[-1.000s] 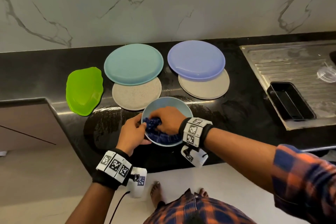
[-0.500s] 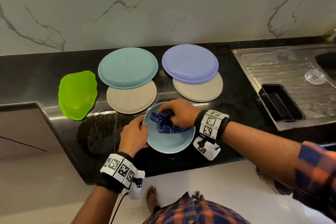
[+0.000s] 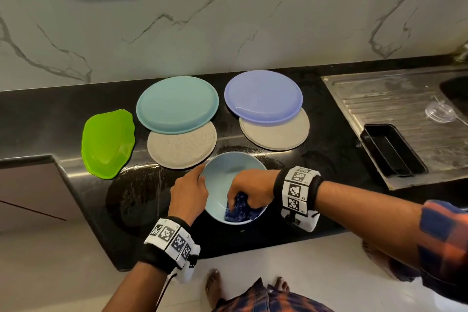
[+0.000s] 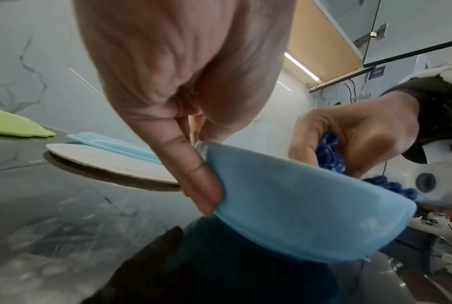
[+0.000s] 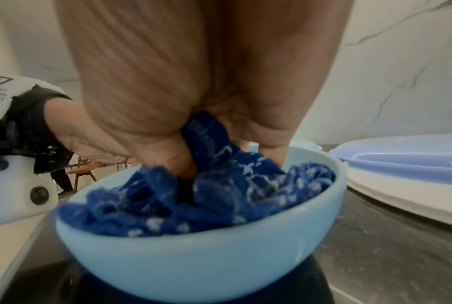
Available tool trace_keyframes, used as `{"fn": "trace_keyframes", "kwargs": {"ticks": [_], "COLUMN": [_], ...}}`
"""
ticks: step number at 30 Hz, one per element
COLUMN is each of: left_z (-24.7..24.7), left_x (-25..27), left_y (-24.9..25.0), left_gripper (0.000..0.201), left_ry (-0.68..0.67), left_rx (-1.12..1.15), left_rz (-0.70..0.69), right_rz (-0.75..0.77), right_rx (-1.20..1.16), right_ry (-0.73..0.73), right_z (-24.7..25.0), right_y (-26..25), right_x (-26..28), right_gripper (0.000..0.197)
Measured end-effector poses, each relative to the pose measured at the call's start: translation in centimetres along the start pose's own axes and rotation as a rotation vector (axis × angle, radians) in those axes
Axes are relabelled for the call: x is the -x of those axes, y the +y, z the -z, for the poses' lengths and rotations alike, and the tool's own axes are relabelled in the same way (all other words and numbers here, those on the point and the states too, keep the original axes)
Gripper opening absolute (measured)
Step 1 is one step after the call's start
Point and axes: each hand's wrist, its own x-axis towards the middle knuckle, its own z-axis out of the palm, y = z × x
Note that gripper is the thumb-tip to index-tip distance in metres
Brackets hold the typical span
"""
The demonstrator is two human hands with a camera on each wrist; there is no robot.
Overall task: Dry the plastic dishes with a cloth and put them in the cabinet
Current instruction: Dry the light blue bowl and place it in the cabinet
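Bowl [image 3: 229, 172], light blue, sits at the near edge of the black counter [image 3: 329, 149]. Right hand [image 3: 249, 189] inside it, fingers bunched around a blue cloth [image 3: 238, 210] pressed to the near wall. Left hand [image 3: 188, 191] grips the bowl's left rim, thumb on the outer wall. Behind: teal plate [image 3: 177, 104] over a beige plate [image 3: 182, 145], lilac plate [image 3: 263, 95] over another beige one, green dish [image 3: 107, 142] far left.

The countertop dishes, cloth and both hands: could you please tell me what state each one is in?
Light blue bowl: upright on the counter, being wiped.
Blue cloth: bunched inside the bowl.
Right hand: grips the cloth.
Left hand: holds the bowl's rim.
Teal plate: overlapping a beige plate.
Green dish: untouched.
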Motion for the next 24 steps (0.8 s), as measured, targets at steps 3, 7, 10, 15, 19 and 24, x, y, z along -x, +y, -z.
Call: {"fn": "trace_keyframes", "kwargs": {"ticks": [3, 7, 10, 15, 19, 24], "left_z": [-0.3, -0.8, -1.1, -1.5, -1.5, -1.6], "left_x": [0.0, 0.4, 1.2, 1.3, 1.0, 1.3], "left_y": [0.4, -0.3, -0.1, 0.7, 0.5, 0.6], "left_gripper": [0.041, 0.062, 0.062, 0.063, 0.062, 0.057], "left_ry": [0.004, -0.028, -0.078, -0.091, -0.08, -0.05], "left_rx": [0.009, 0.024, 0.116, -0.025, -0.131, -0.169], "left_rz": [0.018, 0.101, 0.141, 0.099, 0.099, 0.093], "right_rz": [0.02, 0.079, 0.125, 0.153, 0.023, -0.09], "right_rx": [0.086, 0.235, 0.408, 0.721, 0.857, 0.725], "right_ry": [0.046, 0.24, 0.332, 0.411, 0.403, 0.247], "right_z": [0.4, 0.7, 1.3, 1.0, 0.5, 0.4], "right_y": [0.7, 1.2, 1.4, 1.9, 2.1, 1.8], "right_x": [-0.1, -0.6, -1.1, -2.6, -3.1, -1.4], "right_gripper": [0.054, 0.048, 0.048, 0.02, 0.004, 0.025]}}
